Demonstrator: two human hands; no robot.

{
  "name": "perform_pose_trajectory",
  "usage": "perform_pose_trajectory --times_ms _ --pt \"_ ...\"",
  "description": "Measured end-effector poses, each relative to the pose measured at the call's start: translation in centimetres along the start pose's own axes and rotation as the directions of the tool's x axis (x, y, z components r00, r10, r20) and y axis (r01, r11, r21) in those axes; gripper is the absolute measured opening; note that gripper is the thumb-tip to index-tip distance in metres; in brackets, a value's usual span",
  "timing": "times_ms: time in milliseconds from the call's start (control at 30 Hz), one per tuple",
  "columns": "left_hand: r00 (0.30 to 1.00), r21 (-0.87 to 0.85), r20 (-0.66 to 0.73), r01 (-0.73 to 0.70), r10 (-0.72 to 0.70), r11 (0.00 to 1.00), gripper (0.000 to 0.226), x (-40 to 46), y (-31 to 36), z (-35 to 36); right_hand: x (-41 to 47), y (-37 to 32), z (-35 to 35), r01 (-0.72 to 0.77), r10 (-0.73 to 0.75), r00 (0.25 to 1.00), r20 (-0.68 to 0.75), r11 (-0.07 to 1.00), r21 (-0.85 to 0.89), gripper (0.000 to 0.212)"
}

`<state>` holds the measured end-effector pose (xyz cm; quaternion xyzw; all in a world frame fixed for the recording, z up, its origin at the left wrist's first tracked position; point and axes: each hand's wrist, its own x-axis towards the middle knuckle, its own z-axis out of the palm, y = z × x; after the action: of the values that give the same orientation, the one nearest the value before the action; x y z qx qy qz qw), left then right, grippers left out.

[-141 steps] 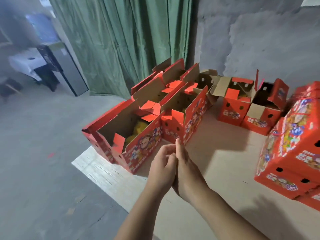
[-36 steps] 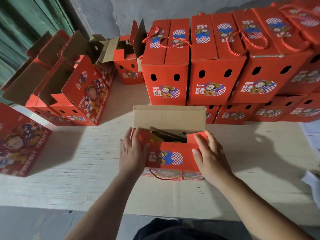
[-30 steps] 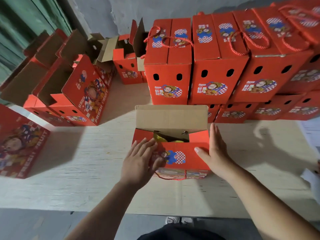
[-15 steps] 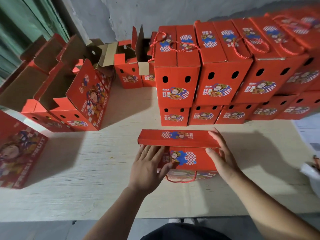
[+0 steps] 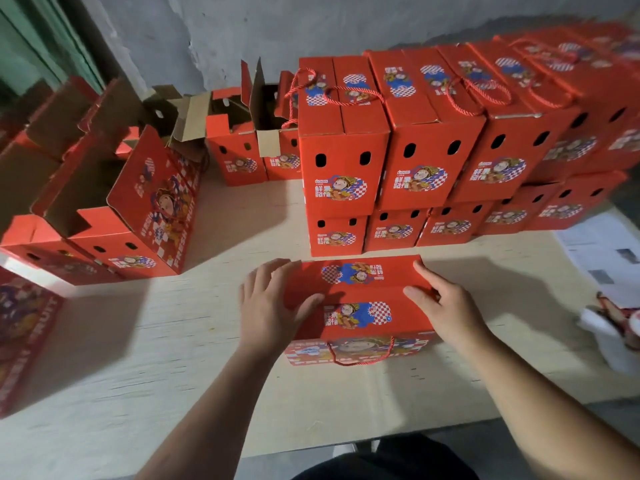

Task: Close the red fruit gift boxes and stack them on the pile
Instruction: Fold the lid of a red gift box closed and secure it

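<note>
A red fruit gift box (image 5: 356, 306) stands in front of me on the pale wooden table (image 5: 173, 341), its two top flaps folded down flat. My left hand (image 5: 268, 306) lies on the box's left end with straight fingers pressing the lid. My right hand (image 5: 443, 303) presses the right end of the lid, fingers lightly bent over the flap. A red rope handle hangs at the box's near side. Just behind it rises the pile of closed red boxes (image 5: 415, 150), two layers high, with rope handles on top.
Several open red boxes (image 5: 114, 209) with raised flaps stand at the left and back left. Another red box (image 5: 24, 341) lies at the far left edge. Papers (image 5: 602, 251) and a white crumpled object (image 5: 613, 327) lie at the right.
The far flap has come down flat over the near flap, hiding the yellow fruit inside. Both hands have shifted onto the lid's ends.
</note>
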<state>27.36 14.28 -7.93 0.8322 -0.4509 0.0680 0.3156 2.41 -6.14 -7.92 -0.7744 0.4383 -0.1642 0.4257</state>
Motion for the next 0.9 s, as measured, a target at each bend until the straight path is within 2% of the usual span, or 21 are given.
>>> perform_pose_trajectory --times_ms 33,100,167,267,333,433,500,567,667,800,900 --pt "0.987 -0.004 0.161 -0.002 0.003 1.0 0.082 0.9 -0.2 -0.1 -0.1 0.0 0.0 -0.002 0.001 1.0 -0.023 1.0 -0.03 0.07" --pt "0.893 0.005 0.448 0.041 -0.039 0.999 0.102 2.5 -0.2 -0.2 -0.2 -0.3 0.0 0.003 -0.008 0.999 -0.05 0.995 -0.097 0.069" --pt "0.845 0.068 0.532 0.015 -0.049 0.998 0.106 3.6 -0.3 -0.1 -0.1 -0.8 -0.3 0.009 -0.014 0.999 -0.032 0.989 -0.15 0.069" --pt "0.872 0.111 0.488 -0.012 -0.044 0.994 0.103 4.4 -0.2 -0.3 1.0 -1.6 -1.0 0.078 -0.079 0.997 0.008 0.943 -0.324 0.066" --pt "0.88 0.137 0.473 -0.028 -0.041 0.99 0.098 4.7 -0.1 -0.3 2.2 -2.4 -1.7 0.167 -0.134 0.985 0.106 0.887 -0.43 0.059" --pt "0.888 0.175 0.459 -0.054 -0.033 0.983 0.096 4.8 0.0 -0.1 3.3 -3.2 -2.1 0.229 -0.107 0.959 0.261 0.835 -0.5 0.064" --pt "0.889 0.211 0.455 -0.054 -0.049 0.976 0.099 4.3 0.2 0.3 2.9 -3.0 -1.4 0.246 -0.142 0.964 0.225 0.799 -0.549 0.063" --pt "0.891 0.245 0.449 -0.055 -0.063 0.968 0.1 3.8 0.3 0.7 1.7 -2.5 -0.3 0.243 -0.226 0.969 0.104 0.773 -0.586 0.06" --pt "0.896 0.249 0.442 -0.067 -0.052 0.966 0.096 3.3 0.2 1.0 0.6 -1.8 1.3 0.247 -0.347 0.938 -0.021 0.706 -0.664 0.054" --pt "0.876 0.3 0.479 -0.107 -0.052 0.948 0.093 3.7 0.2 0.8 1.1 -2.6 0.5 0.321 -0.507 0.862 -0.005 0.554 -0.768 0.046" --pt "0.872 0.378 0.488 -0.167 -0.042 0.911 0.096 5.0 0.6 0.6 1.9 -3.4 -0.8 0.351 -0.547 0.837 0.015 0.516 -0.781 0.039"
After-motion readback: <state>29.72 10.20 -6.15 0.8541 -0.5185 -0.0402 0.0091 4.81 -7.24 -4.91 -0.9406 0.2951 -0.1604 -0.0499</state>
